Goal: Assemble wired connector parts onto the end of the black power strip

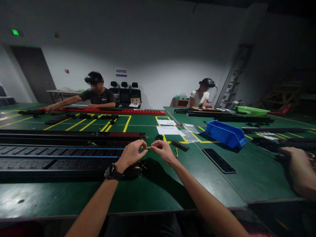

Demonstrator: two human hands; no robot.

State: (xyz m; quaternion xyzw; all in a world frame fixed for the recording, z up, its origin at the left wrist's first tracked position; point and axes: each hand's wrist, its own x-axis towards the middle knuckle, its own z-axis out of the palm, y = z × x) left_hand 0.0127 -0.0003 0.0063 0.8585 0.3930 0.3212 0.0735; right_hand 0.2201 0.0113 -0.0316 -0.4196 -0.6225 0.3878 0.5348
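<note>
Both hands meet at the right-hand ends of long black strips (61, 163) with rows of sockets. With thumb and fingertips together, my left hand (130, 155) pinches a thin yellow wire (149, 147). My right hand (163, 150) pinches the same wire a short way to the right, and a yellow loop shows past its knuckles. A watch sits on my left wrist. Other wire ends (142, 168) stick out of the nearest strip, below my left hand. Behind my right hand lie a small black part (159, 137) and a flat black block (180, 145).
A dark phone (219, 160) and a blue bin (225, 134) lie to the right on the green table (197, 184). Paper sheets (170, 130) and a clear bag (191, 133) are beyond my hands. A co-worker's arm (300, 171) reaches in at right; two people sit opposite near a red strip (138, 111).
</note>
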